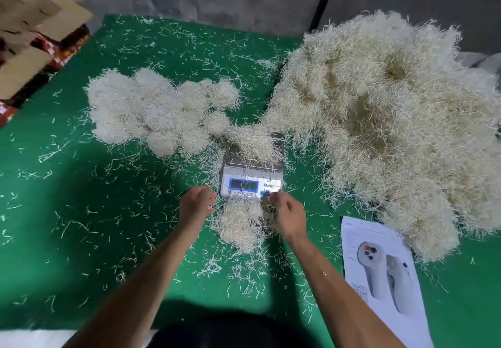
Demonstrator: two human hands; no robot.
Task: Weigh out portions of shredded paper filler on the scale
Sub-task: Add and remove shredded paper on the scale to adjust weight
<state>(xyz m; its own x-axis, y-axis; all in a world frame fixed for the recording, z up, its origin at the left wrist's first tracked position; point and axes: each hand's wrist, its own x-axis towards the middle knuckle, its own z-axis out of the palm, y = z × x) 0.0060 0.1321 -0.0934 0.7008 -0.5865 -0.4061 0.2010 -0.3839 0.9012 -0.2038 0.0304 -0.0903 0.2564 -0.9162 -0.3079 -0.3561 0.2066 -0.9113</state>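
A green mat (81, 212) lay strewn with paper shreds. A digital scale (252, 182) carried a tuft of shredded paper filler (250, 144). The left hand (196, 205) hovered open and empty; the right hand (287, 213) pinched a few strands beside a small clump (240, 224).

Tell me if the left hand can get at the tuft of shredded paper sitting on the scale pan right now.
Probably yes. The left hand hovers open beside the scale, near its display, and nothing stands between it and the tuft on the pan. The right hand is off to the other side.
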